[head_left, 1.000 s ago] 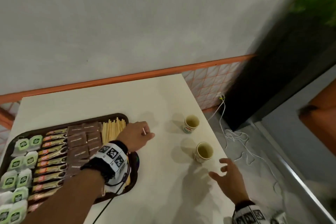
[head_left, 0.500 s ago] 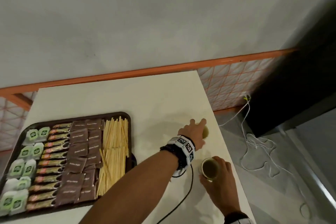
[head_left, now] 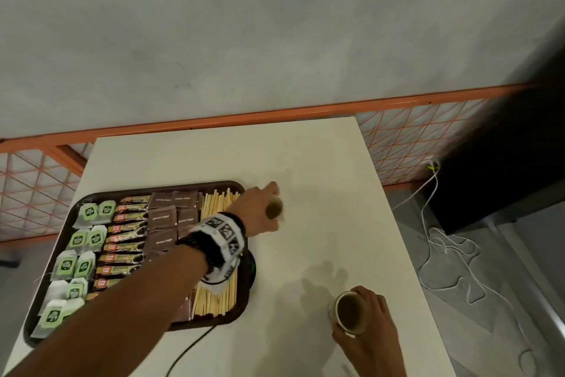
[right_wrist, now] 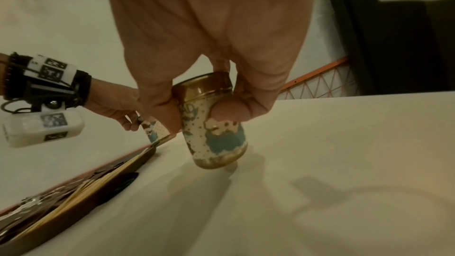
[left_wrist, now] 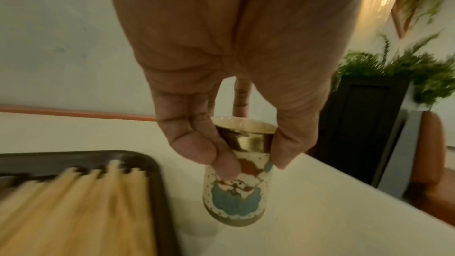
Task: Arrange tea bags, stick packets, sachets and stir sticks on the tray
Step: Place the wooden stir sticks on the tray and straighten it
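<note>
From the head view, the left hand [head_left: 260, 211] grips 1 cup [head_left: 274, 208] just beside the tray [head_left: 70, 217], which holds tea bags [head_left: 82, 239], stick packets [head_left: 122, 242], sachets [head_left: 162, 217] and stir sticks [head_left: 218, 202]; the right hand [head_left: 367, 334] grips the other cup [head_left: 350, 312]. The left wrist view shows fingers [left_wrist: 197, 147] curled round the cup's gold rim, its base clear of the table [left_wrist: 320, 211]. In the right wrist view, the right-hand cup hangs tilted above the table.

Filled dark tray [head_left: 46, 337], rows of packets [head_left: 122, 251]
</note>
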Demonstrator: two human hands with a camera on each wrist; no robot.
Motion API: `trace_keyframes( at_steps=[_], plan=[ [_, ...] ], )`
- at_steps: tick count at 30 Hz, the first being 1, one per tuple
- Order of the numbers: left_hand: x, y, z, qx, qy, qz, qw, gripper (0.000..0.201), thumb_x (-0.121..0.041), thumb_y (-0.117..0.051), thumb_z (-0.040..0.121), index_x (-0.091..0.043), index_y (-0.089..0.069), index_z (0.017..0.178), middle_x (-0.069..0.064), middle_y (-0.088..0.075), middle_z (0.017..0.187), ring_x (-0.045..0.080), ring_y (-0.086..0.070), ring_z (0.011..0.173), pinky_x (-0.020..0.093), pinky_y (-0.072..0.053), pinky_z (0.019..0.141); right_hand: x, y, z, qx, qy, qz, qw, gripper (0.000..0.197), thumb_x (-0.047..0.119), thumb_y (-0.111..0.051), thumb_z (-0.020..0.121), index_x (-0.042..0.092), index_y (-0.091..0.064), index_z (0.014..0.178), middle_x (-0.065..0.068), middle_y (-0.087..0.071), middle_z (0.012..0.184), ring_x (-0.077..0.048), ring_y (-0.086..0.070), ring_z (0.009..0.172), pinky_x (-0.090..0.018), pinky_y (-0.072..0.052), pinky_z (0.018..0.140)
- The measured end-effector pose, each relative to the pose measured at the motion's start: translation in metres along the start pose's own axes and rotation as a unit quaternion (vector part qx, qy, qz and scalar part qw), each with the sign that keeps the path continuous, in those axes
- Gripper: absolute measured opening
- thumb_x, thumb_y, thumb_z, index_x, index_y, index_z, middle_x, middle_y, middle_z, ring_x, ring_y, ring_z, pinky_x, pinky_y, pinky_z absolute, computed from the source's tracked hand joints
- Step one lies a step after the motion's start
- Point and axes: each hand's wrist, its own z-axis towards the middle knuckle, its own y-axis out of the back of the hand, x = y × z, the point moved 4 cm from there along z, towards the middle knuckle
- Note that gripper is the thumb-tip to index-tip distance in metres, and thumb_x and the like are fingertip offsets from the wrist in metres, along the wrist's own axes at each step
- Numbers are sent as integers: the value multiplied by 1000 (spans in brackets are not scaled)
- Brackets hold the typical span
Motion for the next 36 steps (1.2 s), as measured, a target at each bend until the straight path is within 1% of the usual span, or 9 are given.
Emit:
trace_keyframes(
  at_steps=[5, 11, 16, 19, 21, 23, 27, 31, 36],
  plan=[
    [34, 5, -4, -14, 20, -5, 1000, 56, -31, -76, 75, -26, -40, 118, 10, -58, 105, 26, -59, 91, 36, -53, 77, 26, -21, -5, 17, 8, 5, 1000, 56, 43, -76, 56, 37, -51, 106, 16, -57, 102, 15, -43, 100, -4, -37, 65],
    [30, -5, 2, -12, 30, 21, 999, 66, -36, -74, 77, -27, -38, 131, 13, -52, 119, 34, -57, 104, 42, -52, 89, 55, -30, 0, 29, 33, 5, 999, 54, 38, -82, 62, 34, -51, 106, 18, -55, 103, 6, -47, 101, -3, -40, 71],
    [44, 8, -24, -49, 52, -5, 997, 82, -59, -65, 79, -36, -20, 143, 10, -46, 137, 35, -55, 118, 50, -48, 95, 87, -54, 29, 57, 30, 15, 998, 50, 33, -82, 68, 30, -49, 106, 15, -54, 103, -5, -54, 88, -7, -38, 64],
    [70, 20, -66, -99, 83, -68, 989, 60, -51, -57, 89, -32, -32, 140, 4, -53, 136, 28, -57, 118, 50, -42, 104, 106, -73, 50, 66, 41, 20, 997, 52, 30, -81, 68, 28, -48, 109, 11, -53, 106, -9, -53, 90, -8, -36, 65],
    [92, 21, -100, -126, 97, -119, 980, 39, -46, -56, 93, -31, -46, 128, -5, -63, 119, 18, -64, 101, 48, -46, 101, 116, -84, 60, 64, 43, 31, 997, 54, 31, -81, 70, 27, -49, 113, 11, -54, 109, -10, -54, 92, -12, -37, 70],
    [110, 17, -135, -155, 109, -177, 966, 22, -38, -58, 93, -27, -55, 112, -8, -66, 102, 12, -66, 87, 35, -56, 83, 124, -93, 66, 59, 47, 37, 996, 55, 29, -82, 71, 26, -50, 114, 10, -54, 110, -10, -55, 93, -12, -38, 71],
    [162, 9, -197, -294, 203, -249, 900, 13, -28, -66, 90, -25, -60, 102, -7, -67, 84, 11, -65, 75, 21, -46, 61, 128, -104, 64, 42, 53, 31, 997, 51, 23, -82, 73, 28, -49, 111, 7, -55, 111, -10, -53, 93, -7, -37, 66],
    [238, -8, -244, -384, 315, -252, 830, 19, -31, -67, 89, -24, -60, 105, 5, -70, 89, 28, -65, 81, 40, -52, 81, 119, -108, 59, 19, 38, 60, 997, 76, 18, -88, 67, 17, -47, 132, 8, -52, 123, -12, -52, 110, -18, -42, 91],
    [326, -26, -277, -383, 441, -209, 784, 33, -20, -62, 90, -6, -54, 119, 29, -61, 116, 48, -54, 110, 55, -43, 95, 106, -116, 55, 18, 17, 98, 995, 65, 14, -91, 61, 26, -55, 114, 8, -58, 110, -16, -55, 104, -22, -42, 84]
  ],
)
